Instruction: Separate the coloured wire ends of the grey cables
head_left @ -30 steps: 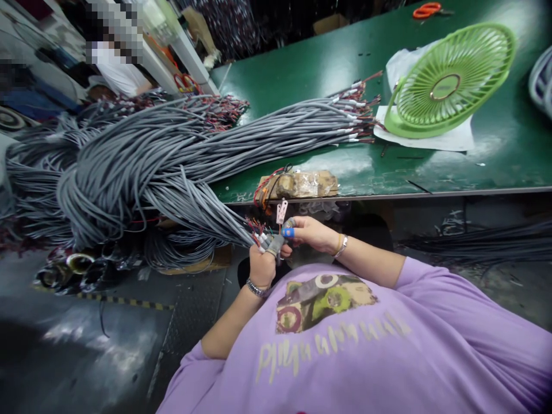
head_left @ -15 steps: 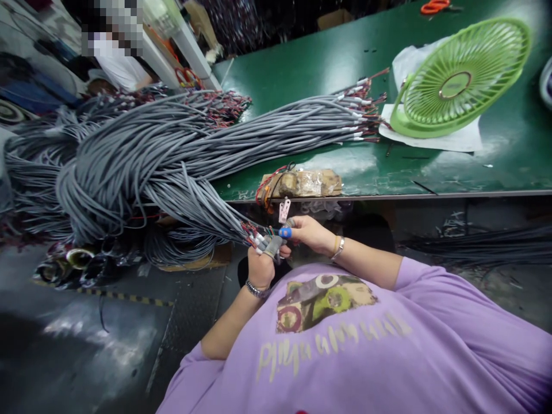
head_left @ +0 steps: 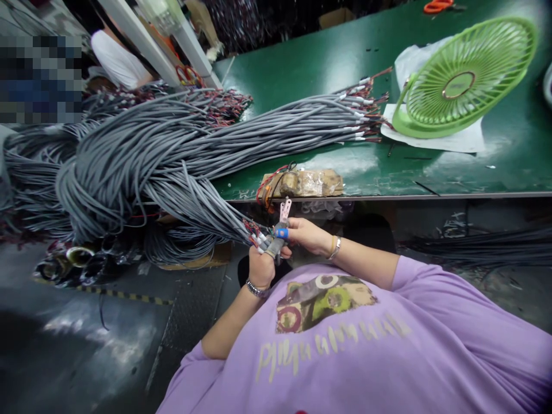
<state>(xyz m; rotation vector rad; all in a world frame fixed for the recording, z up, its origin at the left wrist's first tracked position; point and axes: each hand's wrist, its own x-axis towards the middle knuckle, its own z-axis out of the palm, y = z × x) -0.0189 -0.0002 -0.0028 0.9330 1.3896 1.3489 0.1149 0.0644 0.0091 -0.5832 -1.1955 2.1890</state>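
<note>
My left hand (head_left: 261, 265) is closed around the ends of several grey cables (head_left: 233, 224), with a grey-covered thumb on top. Red and dark inner wires (head_left: 252, 228) and white sleeves show beside it. My right hand (head_left: 307, 234) pinches close to the left thumb, a blue wrap (head_left: 282, 233) on one of its digits. A small pale pink tool with holes (head_left: 285, 209) sticks up from the right fingertips, which appear to grip it; its lower end is hidden. Thin wire tips lie between the hands, too small to make out clearly.
A thick grey cable bundle (head_left: 276, 129) lies across the green table (head_left: 302, 75). Near its front edge is a wired wooden block (head_left: 319, 183). A green fan (head_left: 470, 80) stands right, with orange-handled scissors (head_left: 437, 6) behind. Another person's white sleeve (head_left: 116, 60) shows back left.
My right hand has moved slightly left, closer to the left thumb. The pink tool has turned a little and shows two prongs. My left hand stays nearly still.
</note>
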